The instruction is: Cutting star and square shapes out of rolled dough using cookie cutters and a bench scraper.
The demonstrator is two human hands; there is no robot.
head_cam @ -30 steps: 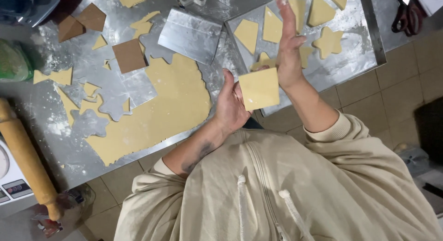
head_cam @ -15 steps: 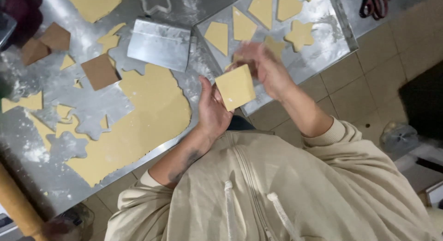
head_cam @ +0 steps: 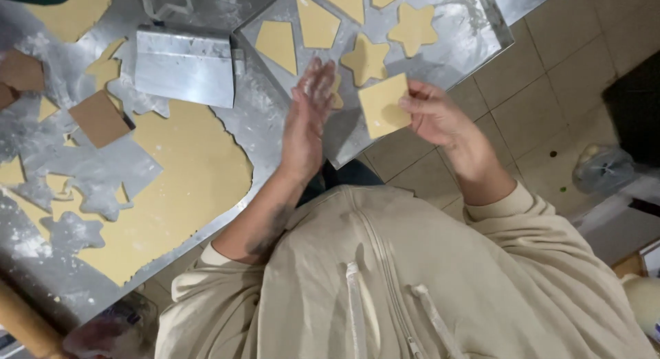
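My right hand (head_cam: pixel 434 116) pinches a pale yellow, roughly square dough cutout (head_cam: pixel 382 105) by its right edge, holding it just above the near corner of a metal baking tray (head_cam: pixel 474 30). My left hand (head_cam: pixel 309 118) is flat and floured, fingers together and stretched out, a little to the left of the cutout and holding nothing. On the tray lie house-shaped cutouts (head_cam: pixel 277 44) and star cutouts (head_cam: pixel 366 59).
A rolled dough sheet (head_cam: pixel 185 168) with cut-out holes covers the floured steel table (head_cam: pixel 41 249) at left. A metal bench scraper (head_cam: pixel 183 68) lies above it, beside brown card templates (head_cam: pixel 100 118). A wooden rolling pin (head_cam: pixel 25 326) is at bottom left. Tiled floor (head_cam: pixel 550 91) lies to the right.
The cutout was held between both hands. Now my left hand has come off it and opened flat, and my right hand alone holds it nearer the tray.
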